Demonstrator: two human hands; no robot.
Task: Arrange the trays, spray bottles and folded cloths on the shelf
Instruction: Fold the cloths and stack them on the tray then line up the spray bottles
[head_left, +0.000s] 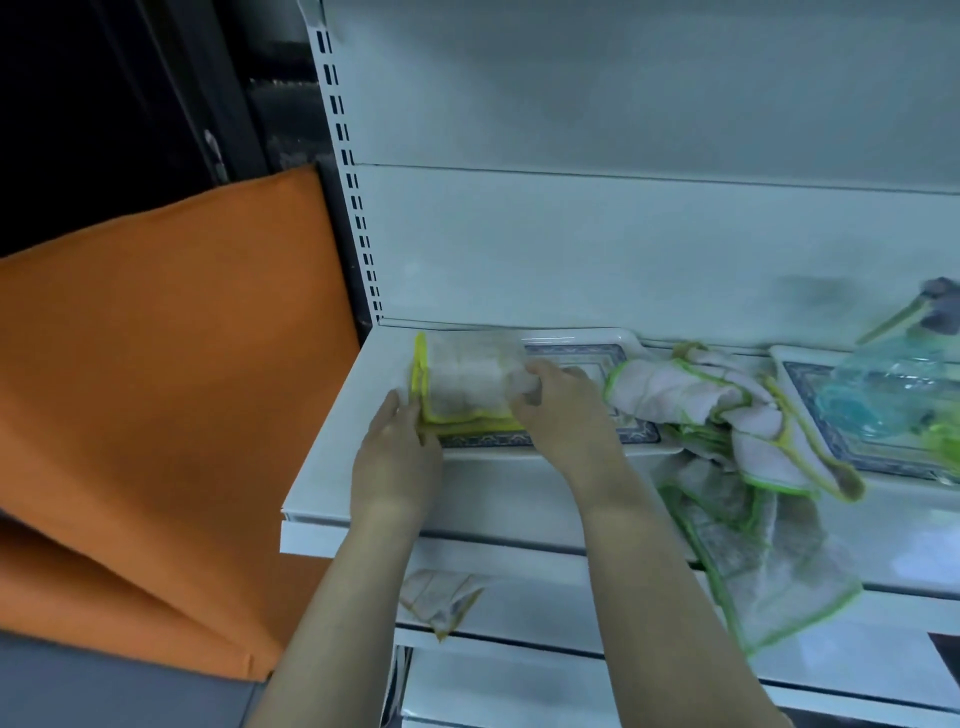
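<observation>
Two bare hands meet on one folded cloth (467, 382) on a white shelf (332, 457).

Far left of the fingers, well apart from them, an orange sheet (156, 415) hangs beside the shelf.

The left hand (397, 449) reaches in with its fingers (413, 415) fairly straight, pressed flat against the folded cloth's left, yellow-trimmed edge. They do not wrap around it.

The folded cloth lies between the two hands, pale with yellow trim. It sits on the left end of the left tray (631, 340), a white tray with a blue patterned border.

The right hand (561, 410) has its fingers (527, 382) curled onto the right end of the folded cloth, gripping it. The view is slightly blurred there.

Just right of those fingers, loose cloths (691, 392) with green trim lie heaped over the left tray's right end. Some hang down over the shelf's front edge.

Below the left wrist, on a lower shelf, a small cloth (441, 597) lies crumpled.

Farther right, well apart from the fingers, a right tray (797, 371) holds a clear blue-green bottle (893, 389) with a spray head, partly cut off by the frame edge.
</observation>
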